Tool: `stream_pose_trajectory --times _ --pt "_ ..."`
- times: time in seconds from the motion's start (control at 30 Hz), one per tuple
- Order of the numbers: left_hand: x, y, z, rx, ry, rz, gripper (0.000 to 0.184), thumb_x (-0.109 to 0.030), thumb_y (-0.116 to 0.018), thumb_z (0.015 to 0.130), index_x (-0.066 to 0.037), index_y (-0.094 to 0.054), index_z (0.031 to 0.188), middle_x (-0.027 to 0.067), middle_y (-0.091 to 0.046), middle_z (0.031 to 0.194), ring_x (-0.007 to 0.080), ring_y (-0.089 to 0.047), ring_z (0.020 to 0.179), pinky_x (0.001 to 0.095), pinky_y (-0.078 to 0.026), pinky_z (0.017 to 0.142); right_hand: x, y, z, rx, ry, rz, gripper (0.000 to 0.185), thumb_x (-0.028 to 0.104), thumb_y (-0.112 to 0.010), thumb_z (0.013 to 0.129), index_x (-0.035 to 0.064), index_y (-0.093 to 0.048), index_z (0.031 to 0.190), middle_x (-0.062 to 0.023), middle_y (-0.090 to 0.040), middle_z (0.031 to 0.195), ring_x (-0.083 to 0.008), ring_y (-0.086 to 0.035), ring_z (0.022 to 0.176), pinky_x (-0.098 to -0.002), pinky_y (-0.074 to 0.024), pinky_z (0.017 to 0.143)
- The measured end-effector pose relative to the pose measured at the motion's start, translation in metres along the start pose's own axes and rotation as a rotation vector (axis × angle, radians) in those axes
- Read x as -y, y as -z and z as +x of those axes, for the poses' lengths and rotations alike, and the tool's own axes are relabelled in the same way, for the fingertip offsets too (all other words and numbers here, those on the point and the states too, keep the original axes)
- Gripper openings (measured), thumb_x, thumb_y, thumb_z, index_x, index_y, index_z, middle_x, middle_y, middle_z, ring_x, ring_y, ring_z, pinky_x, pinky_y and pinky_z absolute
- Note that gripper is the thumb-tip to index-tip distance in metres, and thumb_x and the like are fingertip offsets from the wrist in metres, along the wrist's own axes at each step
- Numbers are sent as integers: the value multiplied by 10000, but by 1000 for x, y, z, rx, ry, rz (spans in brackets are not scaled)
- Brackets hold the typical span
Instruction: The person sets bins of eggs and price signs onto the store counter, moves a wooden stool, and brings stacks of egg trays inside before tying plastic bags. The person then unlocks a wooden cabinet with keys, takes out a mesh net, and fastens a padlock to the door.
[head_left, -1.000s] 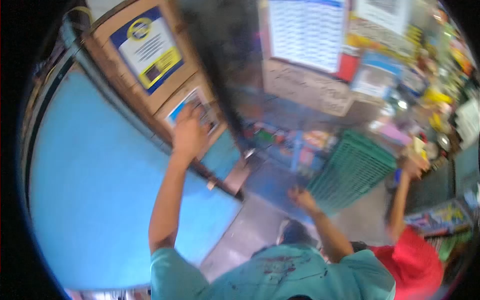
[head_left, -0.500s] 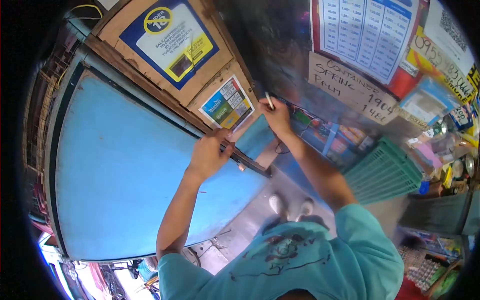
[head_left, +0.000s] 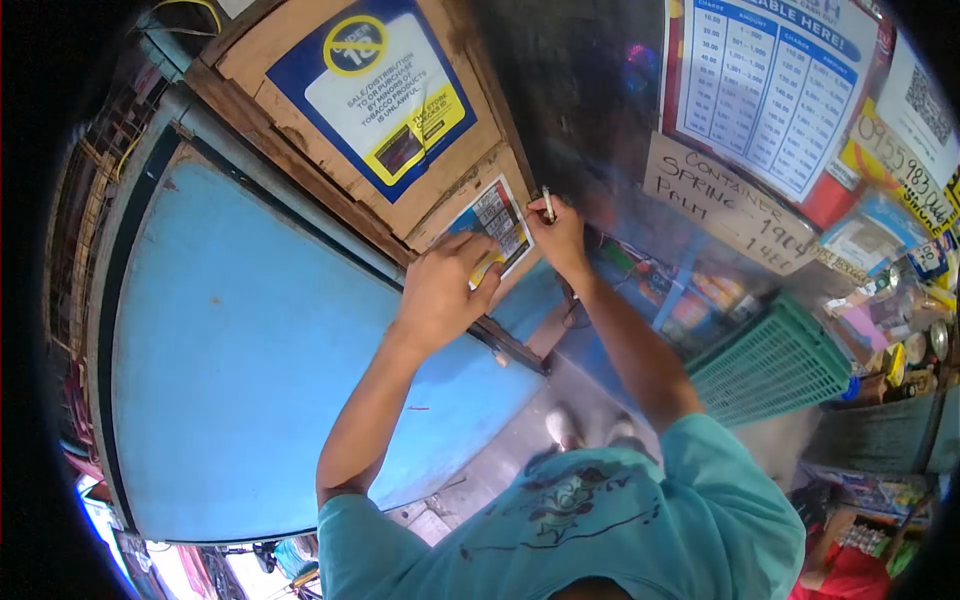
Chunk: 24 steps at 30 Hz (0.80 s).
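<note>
My right hand (head_left: 558,238) is closed around a slim white pen or marker (head_left: 548,205) and is at the right edge of a small printed price card (head_left: 512,235). The card is fixed to the wooden panel (head_left: 400,215). My left hand (head_left: 450,290) lies over the card's lower left part, fingers laid out and thumb apart, with nothing held. It hides much of the card. Above both hands is a blue, white and yellow tobacco notice (head_left: 385,95).
A large light-blue board (head_left: 270,370) fills the left side. To the right are a green plastic crate (head_left: 775,365), a handwritten cardboard sign (head_left: 725,200) and a blue-and-white rate chart (head_left: 765,95). A person in red (head_left: 855,572) is at the lower right.
My left hand has moved up from the wooden edge onto the card, covering part of it. My right hand, still holding the pen, has come close against the card's edge. The view has shifted slightly.
</note>
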<state>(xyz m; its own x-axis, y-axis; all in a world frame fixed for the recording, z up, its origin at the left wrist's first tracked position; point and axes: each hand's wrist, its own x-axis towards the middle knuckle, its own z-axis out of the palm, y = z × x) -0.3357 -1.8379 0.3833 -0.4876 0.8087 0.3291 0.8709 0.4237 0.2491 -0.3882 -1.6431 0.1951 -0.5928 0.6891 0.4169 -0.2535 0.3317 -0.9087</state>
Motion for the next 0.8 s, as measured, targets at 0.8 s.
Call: stream_pose_trajectory --times 0.8 --pt "-33 -23 10 -114 -284 48 359 -351 -605 869 -10 -644 975 137 -641 862 336 -591 857 482 -360 996 -10 102 -109 -103 -281 262 86 86 -597 848 51 -656 899 -15 -612 711 -124 -551 642 -300 -442 601"
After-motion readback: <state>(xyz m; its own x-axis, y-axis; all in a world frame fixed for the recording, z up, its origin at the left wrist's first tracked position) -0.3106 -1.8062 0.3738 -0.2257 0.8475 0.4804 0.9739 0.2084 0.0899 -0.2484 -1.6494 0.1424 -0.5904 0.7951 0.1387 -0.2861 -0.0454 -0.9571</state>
